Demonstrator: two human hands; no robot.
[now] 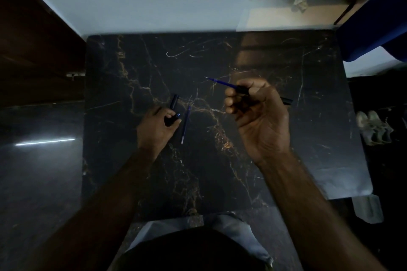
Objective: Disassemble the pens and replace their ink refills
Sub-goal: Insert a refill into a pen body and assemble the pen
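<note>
My right hand (256,114) is raised above the dark marble table (220,160) and grips a black pen barrel (287,101). A blue ink refill (220,82) sticks out of the barrel's front toward the upper left. My left hand (157,126) rests on the table at centre left and holds a small dark pen piece (172,119) with a blue spot at its end. Just beyond its fingers lies a black pen cap (174,101). A loose blue refill (185,124) lies on the table to the right of that hand.
The table is dim, with gold veins and scratch marks. A dark wooden panel (33,50) stands at the left, a white wall behind. A blue cloth (378,17) hangs at the upper right. Shoes (374,127) sit on the floor at the right.
</note>
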